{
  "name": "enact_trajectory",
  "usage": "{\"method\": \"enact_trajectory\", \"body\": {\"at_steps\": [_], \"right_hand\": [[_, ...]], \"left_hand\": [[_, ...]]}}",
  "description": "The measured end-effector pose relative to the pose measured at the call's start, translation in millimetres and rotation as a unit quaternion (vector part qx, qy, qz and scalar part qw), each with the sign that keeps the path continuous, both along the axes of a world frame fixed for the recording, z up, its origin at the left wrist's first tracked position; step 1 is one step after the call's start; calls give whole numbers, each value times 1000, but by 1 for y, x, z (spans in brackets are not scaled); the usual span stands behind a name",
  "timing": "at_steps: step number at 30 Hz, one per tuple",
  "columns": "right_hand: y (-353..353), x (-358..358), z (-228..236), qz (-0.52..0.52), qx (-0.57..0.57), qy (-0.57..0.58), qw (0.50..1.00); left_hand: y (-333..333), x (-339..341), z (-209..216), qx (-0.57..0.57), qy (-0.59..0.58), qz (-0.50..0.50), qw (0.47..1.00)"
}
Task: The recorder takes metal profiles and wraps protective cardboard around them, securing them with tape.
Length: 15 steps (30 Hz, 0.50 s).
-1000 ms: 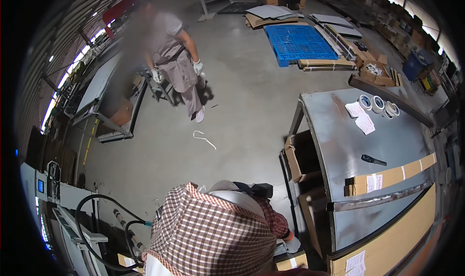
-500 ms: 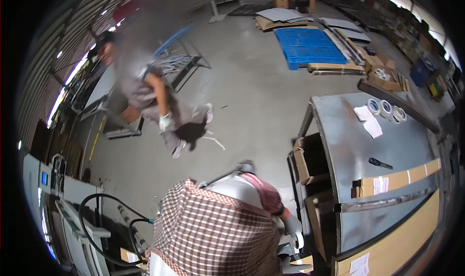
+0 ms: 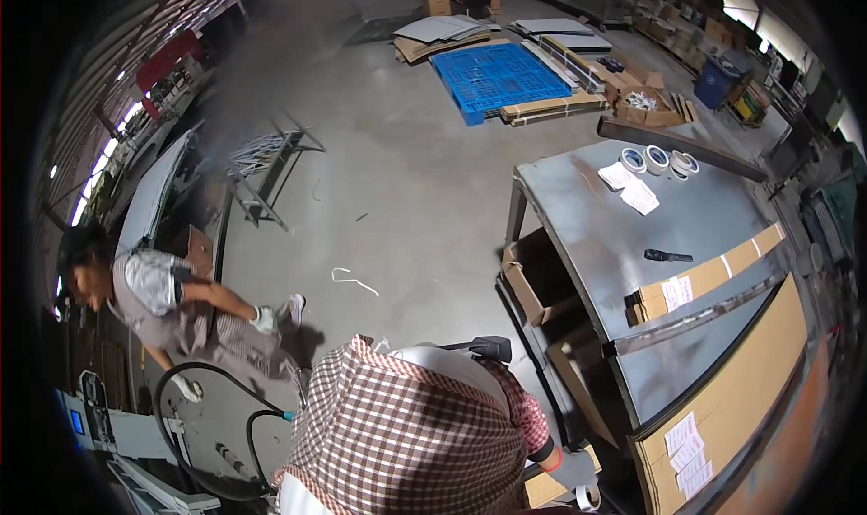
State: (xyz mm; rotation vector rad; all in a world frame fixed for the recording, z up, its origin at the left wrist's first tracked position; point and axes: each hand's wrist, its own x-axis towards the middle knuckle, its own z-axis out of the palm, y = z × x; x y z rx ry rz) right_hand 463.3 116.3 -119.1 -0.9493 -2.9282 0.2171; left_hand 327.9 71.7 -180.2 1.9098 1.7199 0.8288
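My right hand (image 3: 573,471), in a grey glove with a red band at the wrist, is low in the picture, right of my checked apron (image 3: 406,425). It is closed on a roll of white tape (image 3: 587,498), which sticks out below the glove; the fingers themselves are mostly hidden. Beside the hand lies a piece of brown cardboard (image 3: 545,489), cut off by the lower edge. My left hand is out of sight.
A metal table (image 3: 578,190) on the right bears tape rolls (image 3: 657,160), papers (image 3: 639,197), a black tool (image 3: 668,255) and a cardboard strip (image 3: 713,280). A co-worker (image 3: 181,307) is at the left, near a black hose (image 3: 158,407). A blue pallet (image 3: 497,77) lies farther off.
My view has turned, so the table appears farther left. The co-worker has come nearer, toward the left edge. My right hand and the tape roll have shifted lower and to the right.
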Motion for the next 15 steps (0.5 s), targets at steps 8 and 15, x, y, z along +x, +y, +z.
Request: {"method": "enact_trajectory", "body": {"at_steps": [8, 15], "right_hand": [[71, -32, 26, 87, -306, -63, 946], [92, -55, 24, 68, -512, -48, 855]], "left_hand": [[-19, 1, 20, -34, 16, 122, 992], [-15, -5, 15, 151, 116, 97, 977]]}}
